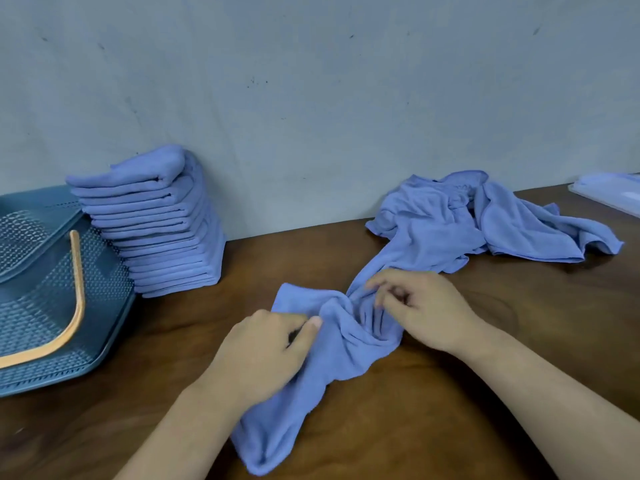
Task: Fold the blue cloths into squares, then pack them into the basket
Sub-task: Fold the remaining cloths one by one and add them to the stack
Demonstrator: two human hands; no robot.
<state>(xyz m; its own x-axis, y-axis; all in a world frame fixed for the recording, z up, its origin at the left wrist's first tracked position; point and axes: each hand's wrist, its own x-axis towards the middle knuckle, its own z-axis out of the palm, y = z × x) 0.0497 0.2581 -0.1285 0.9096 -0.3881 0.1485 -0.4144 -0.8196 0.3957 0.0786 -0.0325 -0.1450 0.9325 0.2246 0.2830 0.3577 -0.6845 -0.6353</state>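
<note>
A crumpled blue cloth [332, 358] lies on the brown table in front of me, stretched from the near edge toward the back. My left hand [263, 355] pinches a fold of it between thumb and fingers. My right hand [419, 310] grips the bunched cloth further right, fingers curled and blurred. A loose heap of unfolded blue cloths [485, 220] lies behind at the back right, touching the cloth I hold. A tall stack of folded blue cloths [162, 223] leans against the wall at the left. The teal mesh basket [45, 306] with an orange handle [74, 306] sits at far left.
A grey wall runs along the back of the table [519, 341]. A pale flat tray or lid [609, 195] lies at the far right edge. Bare brown wood shows between the basket and my left arm.
</note>
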